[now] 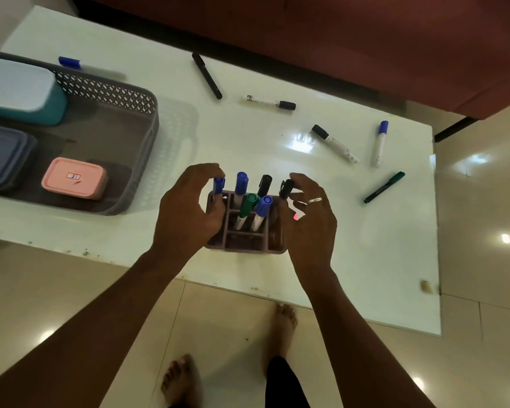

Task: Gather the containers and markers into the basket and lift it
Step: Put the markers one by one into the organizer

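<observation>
A mauve marker holder [246,246] stands near the table's front edge with several capped markers upright in its slots. My left hand [186,213] pinches a blue marker [218,186] at the holder's left slot. On the holder's right side, my right hand [312,222] grips a black marker [287,188]. The grey basket [143,134] sits at the left with a teal container [24,89], a blue-grey container [0,157] and a pink container [74,178] inside. Loose markers lie beyond: black [206,75], two white ones with dark caps [270,102] [334,144], blue-capped [380,142], green [384,187].
Another blue marker [69,61] lies behind the basket. The white table [365,260] ends just in front of the holder, with tiled floor and my bare feet [286,319] below. A dark red sofa [365,39] runs along the table's far side.
</observation>
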